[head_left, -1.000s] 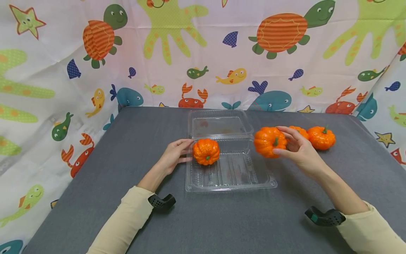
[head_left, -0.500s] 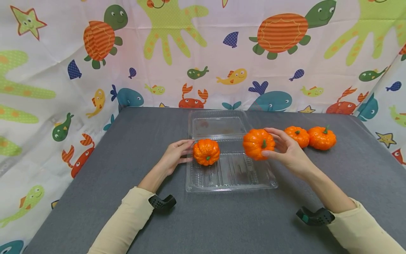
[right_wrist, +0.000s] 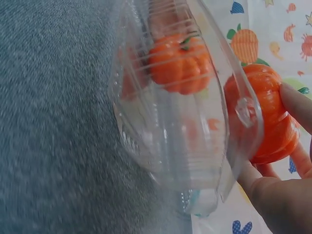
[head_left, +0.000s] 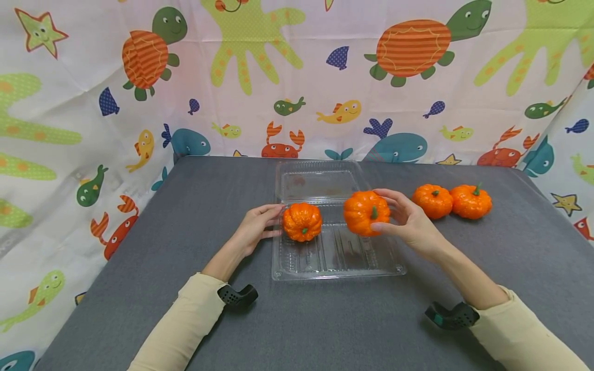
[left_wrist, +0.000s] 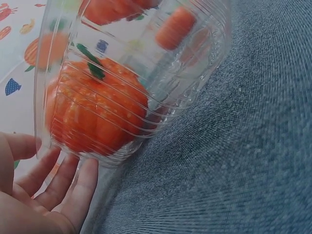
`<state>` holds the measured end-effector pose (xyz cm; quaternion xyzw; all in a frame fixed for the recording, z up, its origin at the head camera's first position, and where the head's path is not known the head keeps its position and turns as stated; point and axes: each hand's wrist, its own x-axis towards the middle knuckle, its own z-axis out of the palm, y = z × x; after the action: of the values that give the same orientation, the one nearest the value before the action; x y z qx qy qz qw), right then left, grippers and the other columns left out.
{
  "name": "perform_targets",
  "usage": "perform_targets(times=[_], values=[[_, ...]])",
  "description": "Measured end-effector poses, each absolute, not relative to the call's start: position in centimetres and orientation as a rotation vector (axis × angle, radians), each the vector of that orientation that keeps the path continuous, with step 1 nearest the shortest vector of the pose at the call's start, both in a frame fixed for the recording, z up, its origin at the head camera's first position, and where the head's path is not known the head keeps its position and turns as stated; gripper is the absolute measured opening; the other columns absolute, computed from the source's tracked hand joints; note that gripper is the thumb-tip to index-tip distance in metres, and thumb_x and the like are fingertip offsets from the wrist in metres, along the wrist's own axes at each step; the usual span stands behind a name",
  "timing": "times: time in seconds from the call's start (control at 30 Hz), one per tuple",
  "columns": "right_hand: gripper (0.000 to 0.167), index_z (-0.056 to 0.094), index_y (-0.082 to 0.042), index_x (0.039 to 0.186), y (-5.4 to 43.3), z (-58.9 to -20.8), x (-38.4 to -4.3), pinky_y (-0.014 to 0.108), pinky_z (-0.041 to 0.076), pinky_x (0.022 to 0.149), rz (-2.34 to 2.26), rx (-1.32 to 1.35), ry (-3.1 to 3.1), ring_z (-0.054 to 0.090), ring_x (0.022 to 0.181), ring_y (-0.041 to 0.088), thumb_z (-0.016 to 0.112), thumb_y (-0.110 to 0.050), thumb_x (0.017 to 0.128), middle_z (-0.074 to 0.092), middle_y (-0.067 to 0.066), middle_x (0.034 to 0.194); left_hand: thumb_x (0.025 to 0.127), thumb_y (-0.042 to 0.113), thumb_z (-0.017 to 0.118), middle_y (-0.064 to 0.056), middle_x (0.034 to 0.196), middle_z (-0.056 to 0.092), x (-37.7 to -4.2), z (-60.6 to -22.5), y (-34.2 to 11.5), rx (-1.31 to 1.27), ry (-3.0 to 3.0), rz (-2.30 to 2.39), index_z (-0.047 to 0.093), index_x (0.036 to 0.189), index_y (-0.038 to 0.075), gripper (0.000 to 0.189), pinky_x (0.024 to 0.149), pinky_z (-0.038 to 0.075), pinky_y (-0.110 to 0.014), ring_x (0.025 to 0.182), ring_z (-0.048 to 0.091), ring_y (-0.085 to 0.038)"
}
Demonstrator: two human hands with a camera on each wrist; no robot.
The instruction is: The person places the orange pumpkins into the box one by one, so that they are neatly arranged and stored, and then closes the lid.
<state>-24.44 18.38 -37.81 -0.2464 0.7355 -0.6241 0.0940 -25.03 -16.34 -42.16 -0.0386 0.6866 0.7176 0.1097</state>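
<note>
A clear plastic clamshell container [head_left: 343,264] lies on the table with its lid folded back. One small orange pumpkin [head_left: 301,222] sits inside at the left, its green stem toward the viewer. My left hand [head_left: 258,226] rests its fairly straight fingertips against the container's left wall; in the left wrist view the fingers [left_wrist: 59,183] touch the plastic beside that pumpkin. With thumb and fingers, my right hand [head_left: 410,219] grips a second orange pumpkin [head_left: 364,214] above the container's right half. The right wrist view shows this held pumpkin [right_wrist: 263,109] just beyond the container's rim [right_wrist: 251,105].
Two more orange pumpkins, a nearer one [head_left: 432,201] and a farther one [head_left: 471,201], stand side by side at the back right of the grey table [head_left: 325,324]. A cloth [head_left: 287,77] printed with sea animals hangs behind and at both sides.
My right hand has carried its pumpkin leftward, from the container's right edge to over its right half. The nearer loose pumpkin has come into full view. My left hand has stayed put.
</note>
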Motion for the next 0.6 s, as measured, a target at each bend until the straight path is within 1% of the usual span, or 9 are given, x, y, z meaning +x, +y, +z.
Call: perform_targets(times=[0.23,0.5,0.6], values=[[0.060,0.037,-0.008,0.142,17.0,-38.3,-24.2,0.027,0.048,0.091,-1.873,-0.770,2.140,0.045,0.122,0.020,0.063,0.003,0.090,0.041,0.009,0.139,0.101,0.022,0.050,-0.016,0.127,0.056,-25.1,-42.1,-16.3,-0.099,2.030,2.103,0.053,0.132,0.000,0.038,0.079,0.055,-0.036,0.100,0.060,-0.020],[0.061,0.037,-0.005,0.142,15.6,-38.7,-23.9,0.025,0.047,0.092,-1.868,-0.795,2.146,0.042,0.125,0.029,0.064,0.003,0.088,0.038,0.013,0.141,0.101,0.022,0.050,-0.015,0.125,0.057,-25.2,-41.9,-16.7,-0.117,2.040,2.108,0.055,0.130,0.000,0.037,0.076,0.056,-0.035,0.097,0.060,-0.019],[0.061,0.038,-0.005,0.141,15.2,-38.8,-23.7,0.027,0.048,0.091,-1.882,-0.800,2.151,0.044,0.123,0.029,0.065,0.003,0.088,0.039,0.014,0.141,0.101,0.022,0.051,-0.014,0.125,0.057,-25.3,-41.9,-16.9,-0.132,2.043,2.107,0.056,0.130,0.001,0.036,0.076,0.056,-0.035,0.097,0.060,-0.019]])
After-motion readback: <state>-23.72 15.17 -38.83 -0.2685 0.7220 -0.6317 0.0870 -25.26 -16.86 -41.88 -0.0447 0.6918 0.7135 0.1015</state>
